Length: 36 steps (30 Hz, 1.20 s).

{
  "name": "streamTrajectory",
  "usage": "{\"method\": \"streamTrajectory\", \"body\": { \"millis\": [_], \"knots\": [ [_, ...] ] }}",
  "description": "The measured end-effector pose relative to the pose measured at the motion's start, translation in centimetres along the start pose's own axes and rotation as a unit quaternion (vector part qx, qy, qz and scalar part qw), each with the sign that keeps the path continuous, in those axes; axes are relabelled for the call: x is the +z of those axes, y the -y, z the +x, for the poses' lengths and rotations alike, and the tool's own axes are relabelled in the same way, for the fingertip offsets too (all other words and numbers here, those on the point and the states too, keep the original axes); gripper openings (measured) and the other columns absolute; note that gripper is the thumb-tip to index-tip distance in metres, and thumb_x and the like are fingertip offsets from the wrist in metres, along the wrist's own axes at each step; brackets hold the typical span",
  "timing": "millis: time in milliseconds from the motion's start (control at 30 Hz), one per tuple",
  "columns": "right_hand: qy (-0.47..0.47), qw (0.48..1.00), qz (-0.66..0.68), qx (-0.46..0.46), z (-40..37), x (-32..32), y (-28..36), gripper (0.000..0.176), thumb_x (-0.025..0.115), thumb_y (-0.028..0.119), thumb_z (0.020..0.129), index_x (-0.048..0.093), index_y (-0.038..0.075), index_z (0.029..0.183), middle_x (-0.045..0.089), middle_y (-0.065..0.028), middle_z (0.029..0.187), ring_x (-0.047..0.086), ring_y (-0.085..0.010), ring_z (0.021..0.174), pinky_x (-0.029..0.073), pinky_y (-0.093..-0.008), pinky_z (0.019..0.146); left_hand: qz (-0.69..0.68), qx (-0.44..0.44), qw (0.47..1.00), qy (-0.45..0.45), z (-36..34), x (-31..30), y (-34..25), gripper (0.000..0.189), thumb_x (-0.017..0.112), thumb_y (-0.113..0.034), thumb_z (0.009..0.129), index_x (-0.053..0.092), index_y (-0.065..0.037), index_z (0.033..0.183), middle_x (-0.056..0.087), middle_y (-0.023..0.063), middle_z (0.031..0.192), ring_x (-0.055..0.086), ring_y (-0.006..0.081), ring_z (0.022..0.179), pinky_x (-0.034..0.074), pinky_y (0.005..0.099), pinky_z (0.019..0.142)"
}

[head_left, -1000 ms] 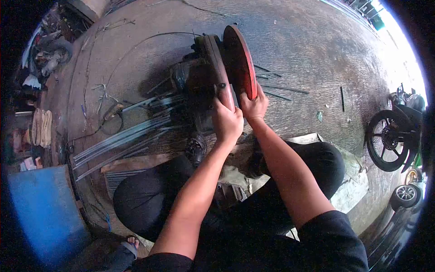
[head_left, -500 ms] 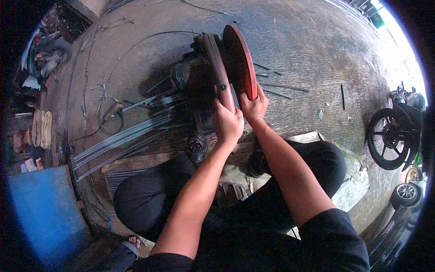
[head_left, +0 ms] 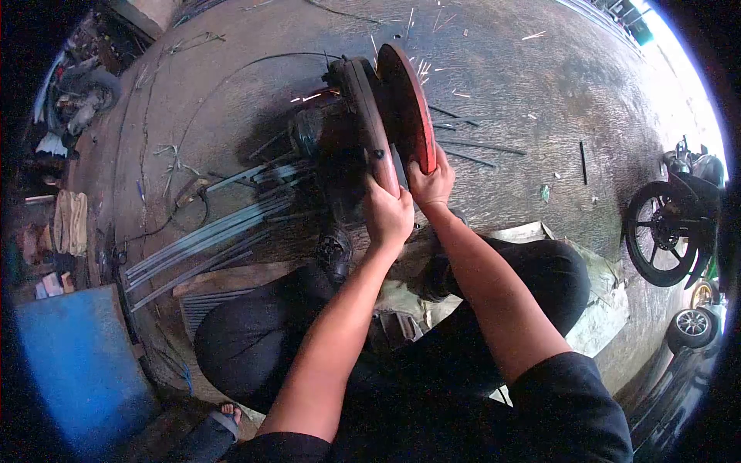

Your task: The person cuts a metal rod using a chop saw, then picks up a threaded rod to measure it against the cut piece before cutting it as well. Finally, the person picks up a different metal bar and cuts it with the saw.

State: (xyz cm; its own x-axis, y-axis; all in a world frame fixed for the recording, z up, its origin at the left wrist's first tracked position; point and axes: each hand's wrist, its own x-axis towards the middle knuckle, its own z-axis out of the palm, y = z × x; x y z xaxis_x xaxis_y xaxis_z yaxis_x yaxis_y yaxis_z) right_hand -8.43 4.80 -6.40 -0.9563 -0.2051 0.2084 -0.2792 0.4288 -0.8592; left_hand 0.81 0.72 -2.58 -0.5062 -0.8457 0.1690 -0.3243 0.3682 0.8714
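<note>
My left hand [head_left: 388, 214] is wrapped around the lower end of a worn, reddish-brown curved guard [head_left: 364, 96] on a dark power machine, which looks like a cut-off saw. Just to its right, my right hand [head_left: 432, 184] grips the lower edge of a round red disc [head_left: 424, 123], seen nearly edge-on with its dark face toward the guard. Guard and disc stand a narrow gap apart. Bright sparks [head_left: 423, 71] fly around their far ends. The motor body [head_left: 307, 131] lies in shadow at the left. Whatever the sparks come from is hidden.
Metal bars [head_left: 208, 231] lie on the floor at left, with more thin rods [head_left: 471, 153] beyond the disc. A cable [head_left: 255, 60] curves across the floor. A blue panel [head_left: 81, 370] stands lower left, near another person's foot [head_left: 230, 413]. A motorcycle [head_left: 668, 224] is parked at right.
Sparks have appeared around the far ends of the guard and the disc. Both hands keep their grips, with only slight movement.
</note>
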Motion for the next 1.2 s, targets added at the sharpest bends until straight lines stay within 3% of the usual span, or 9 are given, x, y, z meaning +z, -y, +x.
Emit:
{"method": "streamTrajectory", "body": {
  "millis": [100,167,200,267,300,400,467,1100,1200],
  "knots": [
    [-0.036,0.997,0.002,-0.061,-0.1,0.0,0.0,0.04,0.059,0.022,0.069,0.058,0.007,0.106,0.061,-0.0215,0.085,0.058,-0.0414,0.082,0.047,-0.044,0.071,-0.007,-0.014,1.0,0.017,-0.1,0.1,0.3,0.042,0.062,-0.008,0.072,0.043,0.008,0.105,0.057,0.0295,0.083,0.056,0.0469,0.081,0.045,0.0499,0.07],
    [0.003,1.0,0.007,0.001,-0.1,-0.2,0.1,0.049,0.062,0.019,0.064,0.058,0.007,0.111,0.062,-0.018,0.101,0.058,-0.0368,0.094,0.047,-0.0405,0.082,0.024,0.039,0.999,-0.021,-0.1,0.4,0.7,0.04,0.062,-0.008,0.072,0.043,0.009,0.104,0.056,0.029,0.081,0.056,0.0471,0.08,0.045,0.0502,0.069],
    [0.003,1.0,0.007,0.001,-0.1,0.0,-0.2,0.049,0.062,0.019,0.064,0.058,0.007,0.111,0.062,-0.018,0.101,0.058,-0.0368,0.094,0.047,-0.0405,0.082,0.024,0.038,0.999,-0.02,-0.1,0.3,0.6,0.04,0.062,-0.008,0.072,0.043,0.009,0.104,0.056,0.029,0.081,0.056,0.0471,0.08,0.045,0.0502,0.069],
    [-0.025,0.998,-0.001,-0.057,0.0,0.4,-0.7,0.039,0.059,0.023,0.069,0.058,0.007,0.104,0.061,-0.0209,0.085,0.058,-0.0416,0.082,0.047,-0.0435,0.07,0.027,0.07,0.996,-0.038,0.0,0.1,0.3,0.04,0.062,-0.009,0.072,0.043,0.008,0.102,0.056,0.0285,0.08,0.056,0.047,0.079,0.045,0.0505,0.069],
    [-0.025,0.998,-0.001,-0.056,0.0,0.3,-0.6,0.039,0.059,0.023,0.069,0.058,0.007,0.104,0.061,-0.0209,0.085,0.058,-0.0416,0.082,0.047,-0.0435,0.07,0.027,0.069,0.996,-0.038,-0.1,0.4,0.8,0.04,0.062,-0.009,0.072,0.043,0.008,0.102,0.056,0.0285,0.08,0.056,0.047,0.079,0.045,0.0505,0.069],
    [-0.031,0.998,0.009,-0.053,-0.1,0.1,-0.1,0.039,0.059,0.023,0.068,0.058,0.007,0.104,0.061,-0.0209,0.085,0.058,-0.0418,0.082,0.047,-0.0433,0.071,0.007,-0.004,1.0,0.008,-0.3,0.7,1.7,0.041,0.062,-0.009,0.072,0.043,0.009,0.103,0.056,0.0293,0.082,0.056,0.0464,0.08,0.045,0.0503,0.07],
    [0.006,1.0,-0.002,-0.001,-0.1,-0.1,0.1,0.049,0.062,0.017,0.063,0.058,0.007,0.111,0.062,-0.0173,0.101,0.059,-0.0354,0.093,0.047,-0.0389,0.082,0.017,-0.002,1.0,0.007,-0.2,0.4,1.0,0.042,0.061,-0.009,0.072,0.043,0.009,0.105,0.057,0.0303,0.084,0.057,0.0465,0.081,0.045,0.0498,0.071],
    [0.004,1.0,-0.004,-0.004,-0.2,0.0,-0.1,0.05,0.062,0.017,0.063,0.057,0.005,0.111,0.061,-0.0183,0.1,0.058,-0.0362,0.094,0.047,-0.0398,0.083,0.023,0.034,0.999,-0.02,-0.2,0.3,0.7,0.038,0.062,-0.009,0.072,0.044,0.007,0.101,0.058,0.0289,0.075,0.057,0.047,0.075,0.046,0.0499,0.064],
    [0.003,1.0,-0.016,-0.001,-0.2,0.2,-0.5,0.05,0.062,0.017,0.063,0.057,0.005,0.111,0.062,-0.0182,0.101,0.058,-0.036,0.095,0.047,-0.0395,0.083,0.019,-0.009,1.0,0.012,-0.2,0.1,0.4,0.039,0.062,-0.01,0.072,0.044,0.007,0.102,0.058,0.0288,0.077,0.058,0.0467,0.076,0.046,0.0504,0.065]
  ]
}}
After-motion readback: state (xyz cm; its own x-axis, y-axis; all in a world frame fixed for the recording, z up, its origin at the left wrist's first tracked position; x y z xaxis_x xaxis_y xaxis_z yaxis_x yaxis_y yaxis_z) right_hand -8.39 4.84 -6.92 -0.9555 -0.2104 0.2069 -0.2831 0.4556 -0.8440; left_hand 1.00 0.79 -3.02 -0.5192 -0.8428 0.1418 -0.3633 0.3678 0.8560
